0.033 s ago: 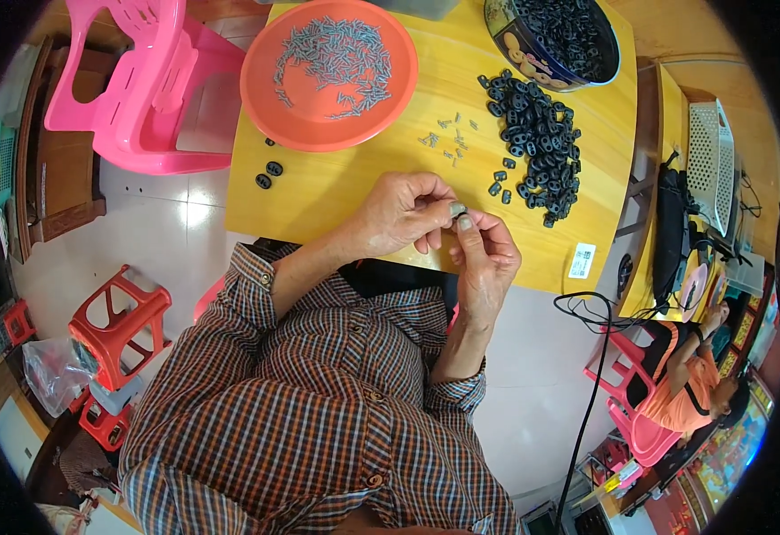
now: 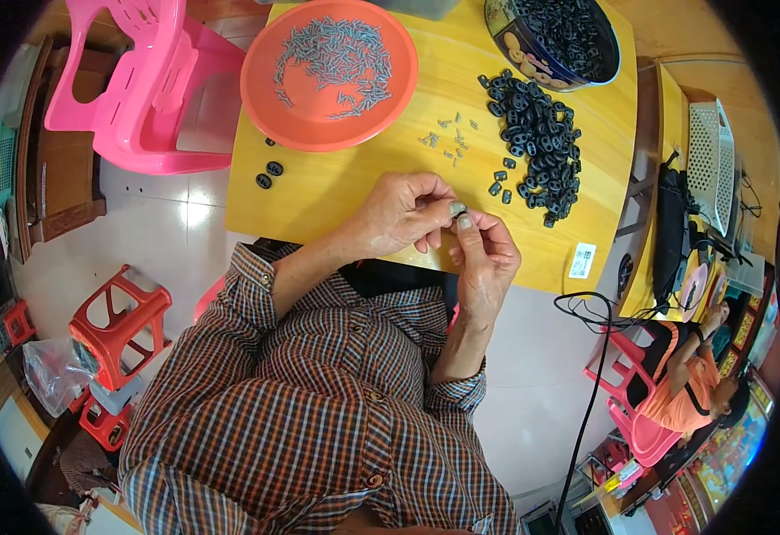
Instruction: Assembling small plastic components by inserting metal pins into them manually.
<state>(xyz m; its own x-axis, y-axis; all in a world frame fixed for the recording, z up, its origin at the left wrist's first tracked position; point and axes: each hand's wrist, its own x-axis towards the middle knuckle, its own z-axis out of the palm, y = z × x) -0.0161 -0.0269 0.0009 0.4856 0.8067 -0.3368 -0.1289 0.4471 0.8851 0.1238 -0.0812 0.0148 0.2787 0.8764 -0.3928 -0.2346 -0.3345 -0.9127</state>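
At the front edge of the yellow table (image 2: 372,183), my left hand (image 2: 405,216) and my right hand (image 2: 486,257) meet, thumbs almost touching. Both are closed in a pinch on one small black plastic piece (image 2: 460,213), mostly hidden by the fingertips. Beyond them a few loose grey screws (image 2: 458,136) are scattered on the wood. To their right lies a heap of black oval plastic pieces with holes (image 2: 537,143). An orange-red plate (image 2: 265,98) at the far left bears many similar grey screws (image 2: 341,58).
A round tin (image 2: 546,78) full of small black parts stands at the far right. Two black ovals (image 2: 270,174) lie at the table's left. A pink chair (image 2: 154,107), a red stool (image 2: 118,325) and a black cable (image 2: 586,392) are around. Another person (image 2: 684,392) sits at right.
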